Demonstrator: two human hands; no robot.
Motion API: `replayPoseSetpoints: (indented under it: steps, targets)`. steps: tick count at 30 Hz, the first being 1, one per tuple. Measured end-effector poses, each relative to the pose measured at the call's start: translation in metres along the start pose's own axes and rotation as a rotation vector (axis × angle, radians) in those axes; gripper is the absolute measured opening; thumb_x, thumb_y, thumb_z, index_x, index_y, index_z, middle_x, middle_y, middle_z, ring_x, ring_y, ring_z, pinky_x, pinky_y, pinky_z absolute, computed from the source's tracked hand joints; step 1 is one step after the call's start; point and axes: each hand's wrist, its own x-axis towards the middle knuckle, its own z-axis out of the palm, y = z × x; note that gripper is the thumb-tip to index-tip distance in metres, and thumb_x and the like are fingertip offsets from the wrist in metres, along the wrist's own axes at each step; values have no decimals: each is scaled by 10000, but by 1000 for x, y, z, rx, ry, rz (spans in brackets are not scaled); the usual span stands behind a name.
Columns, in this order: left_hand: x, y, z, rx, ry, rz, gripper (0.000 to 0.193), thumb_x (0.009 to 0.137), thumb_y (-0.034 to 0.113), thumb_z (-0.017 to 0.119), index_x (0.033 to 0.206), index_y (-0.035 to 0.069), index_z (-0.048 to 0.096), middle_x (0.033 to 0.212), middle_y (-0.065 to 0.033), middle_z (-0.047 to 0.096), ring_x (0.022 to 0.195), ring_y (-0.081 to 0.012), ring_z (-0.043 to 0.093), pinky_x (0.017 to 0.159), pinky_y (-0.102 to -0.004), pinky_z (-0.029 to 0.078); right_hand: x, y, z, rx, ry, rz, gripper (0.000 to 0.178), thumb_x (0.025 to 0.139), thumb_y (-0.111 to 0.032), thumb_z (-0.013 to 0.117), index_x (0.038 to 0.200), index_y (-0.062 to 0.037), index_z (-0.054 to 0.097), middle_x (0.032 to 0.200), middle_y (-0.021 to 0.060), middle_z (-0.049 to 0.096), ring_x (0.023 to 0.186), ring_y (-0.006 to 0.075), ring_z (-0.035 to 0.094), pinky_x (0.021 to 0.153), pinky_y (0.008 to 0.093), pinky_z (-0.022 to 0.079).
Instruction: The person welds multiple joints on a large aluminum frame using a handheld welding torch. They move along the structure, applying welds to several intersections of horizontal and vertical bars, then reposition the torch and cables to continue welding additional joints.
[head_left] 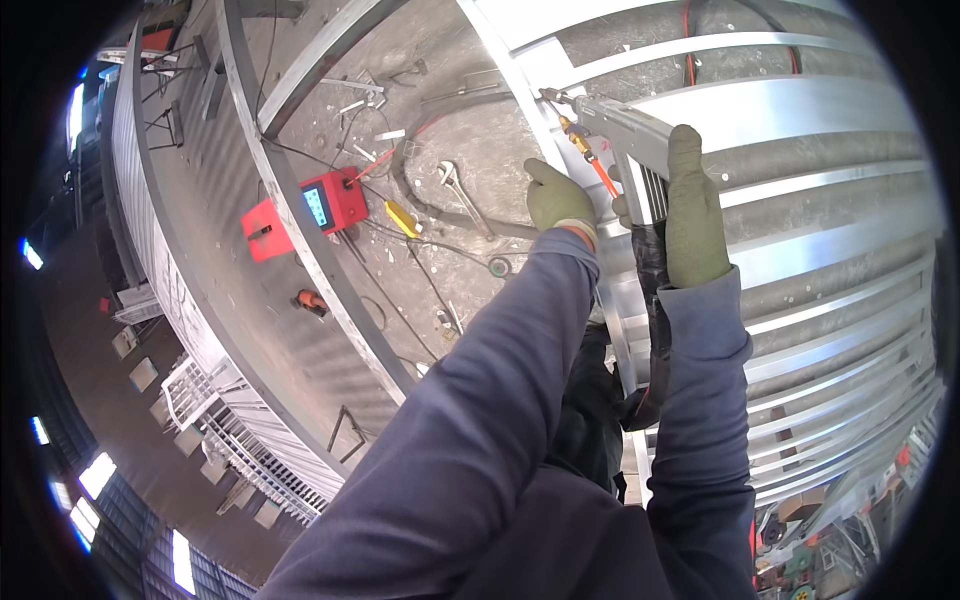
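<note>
Concrete floor (492, 135) spreads under a workshop scene, marked with scuffs and strewn with small scraps and cables. On the left, a long metal beam (340, 290) crosses in front of a red machine (350, 197) with a lit screen; an adjustable wrench (462, 197) and a yellow tool (402, 218) lie nearer the middle. On the right stretches a slatted metal frame (820, 110), its bright bars meeting a long side rail (535, 105).

The handheld torch (632, 128) is above that rail, its nozzle pointing to the upper left and ending close to the metal; whether they touch cannot be told. An orange hose (603, 175) runs from a brass fitting beside it. The gloved right hand (697, 215) has its fingers wrapped around the handle, above a black sleeved cable. The gloved left hand (562, 200) is beside the rail, thumb out; its other fingers are hidden, so I cannot tell whether they grip anything.

The step in hand looks like lining up the nozzle with a spot on the rail. The next move would seem to call for a steady wrist, a precise tip angle and the left hand clear of the nozzle.
</note>
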Motion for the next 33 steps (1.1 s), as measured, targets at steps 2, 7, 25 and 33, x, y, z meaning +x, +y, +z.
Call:
replayPoseSetpoints:
  steps: [2,7,25,33]
  targets:
    - [0,-2,-2,12,28,-10,918,1154,645,238,1260,-106,754,1310,-368,746,1254,-543,691,1137,-562,495,-1,-2,6,11,0,2,942,1115,-814,442,1420,37,707,1052,137,796,764,147,742,642,277,584]
    - [-5,-5,3,55,51,43,900,1162,620,257,1253,-119,762,1240,-352,776,1158,-500,756,1061,-527,562,8,4,1,-29,-7,6,941,1124,-807,429,1413,45,708,1034,130,792,766,144,741,649,280,586]
    - [-12,3,-2,85,89,95,908,1162,626,258,1211,-136,751,1236,-399,742,1205,-578,681,1115,-556,485,85,-82,50,-117,-68,-96,557,951,-354,937,1335,16,777,962,45,774,793,99,684,696,274,559]
    - [-18,9,-3,95,104,81,888,1178,631,274,1140,-111,760,1151,-383,756,1137,-580,689,1049,-575,507,125,-47,62,-153,-67,-92,557,942,-334,940,1335,23,774,1017,87,807,825,116,734,703,282,599]
